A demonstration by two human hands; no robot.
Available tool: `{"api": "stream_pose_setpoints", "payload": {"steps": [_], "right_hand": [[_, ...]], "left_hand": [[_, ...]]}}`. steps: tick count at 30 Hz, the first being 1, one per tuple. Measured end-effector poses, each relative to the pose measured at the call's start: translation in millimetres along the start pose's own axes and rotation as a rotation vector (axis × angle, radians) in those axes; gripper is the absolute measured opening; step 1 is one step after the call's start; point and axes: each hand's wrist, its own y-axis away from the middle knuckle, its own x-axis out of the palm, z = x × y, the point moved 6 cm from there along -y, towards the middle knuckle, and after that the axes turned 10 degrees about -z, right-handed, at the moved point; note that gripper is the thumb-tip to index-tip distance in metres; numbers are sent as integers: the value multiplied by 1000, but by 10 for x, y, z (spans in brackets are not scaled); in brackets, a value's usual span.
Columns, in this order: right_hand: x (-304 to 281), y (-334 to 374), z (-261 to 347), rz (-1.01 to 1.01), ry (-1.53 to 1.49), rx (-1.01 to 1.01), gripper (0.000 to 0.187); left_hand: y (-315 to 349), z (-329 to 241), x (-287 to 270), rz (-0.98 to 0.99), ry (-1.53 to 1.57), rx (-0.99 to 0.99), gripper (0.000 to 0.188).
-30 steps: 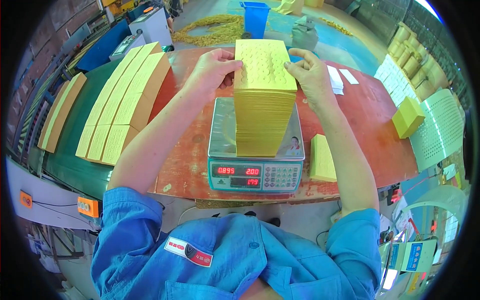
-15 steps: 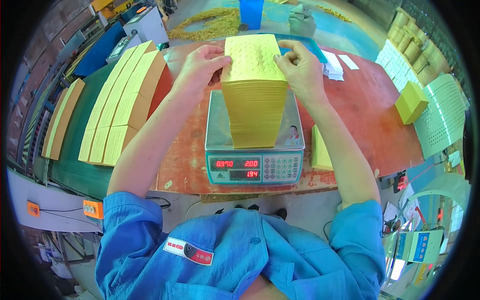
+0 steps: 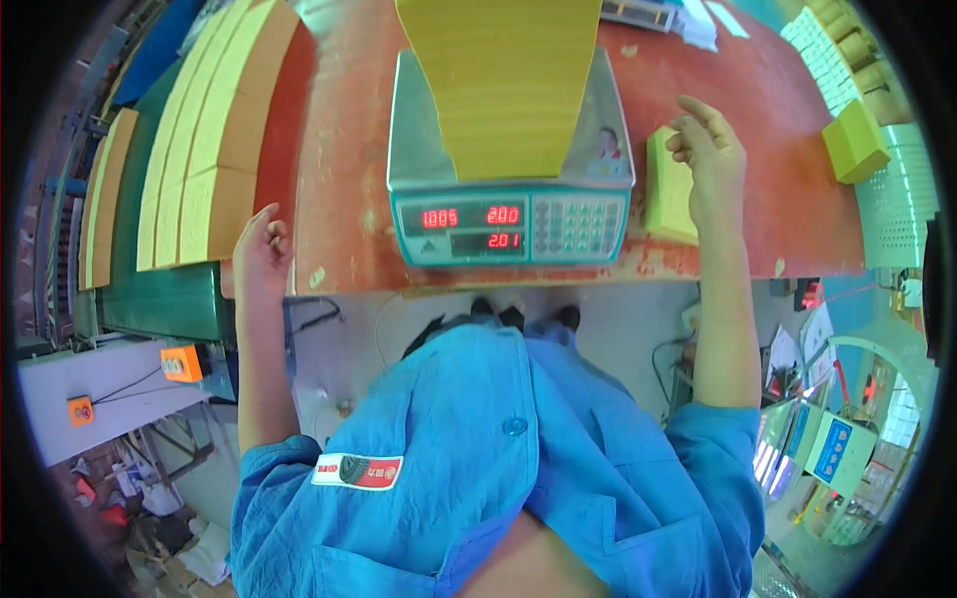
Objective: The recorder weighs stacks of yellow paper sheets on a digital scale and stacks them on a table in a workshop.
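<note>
A tall stack of yellow paper sheets [image 3: 508, 90] stands on the digital scale [image 3: 513, 224], its top cut off by the upper edge of the view. Red figures glow on the scale's display. Off to the left, by the table's front corner, my left hand [image 3: 264, 254] hangs loosely bent, with nothing in it. My right hand [image 3: 710, 164] is raised over the table right of the scale, fingers apart and empty. Close beside it lies a shorter yellow paper stack [image 3: 668, 189], partly covered by the hand.
Long rows of yellow paper stacks [image 3: 214, 140] stand on the green surface [image 3: 164, 304] at the left. The red table [image 3: 339, 169] carries the scale. A yellow block [image 3: 855, 142] sits at the far right, near a perforated panel [image 3: 902, 204]. Orange switch boxes [image 3: 181, 364] are at lower left.
Both hands have let go of the tall stack's top sheets and moved apart, the left down and leftward, the right out rightward. The view has tilted down, and the scale's reading differs.
</note>
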Motion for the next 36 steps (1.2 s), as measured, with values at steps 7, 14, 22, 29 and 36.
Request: {"api": "stream_pose_setpoints", "payload": {"steps": [7,14,22,29,36], "right_hand": [[182,59,-303,42,-83,117,28],[669,-65,-302,142,-116,96,27],[1386,-831,-640,429,-496,226,43],[1824,-453,-594,286,-50,-154,58],[1283,338,-144,74,-192,-302,40]], "left_hand": [[154,78,-199,-11,-35,-42,24],[211,-161,305,272,-71,-22,31],[-40,-1191,1964,634,-147,239,43],[107,-1103,3272,838,-532,100,84],[601,-1132,2845,814,-527,-156,53]]}}
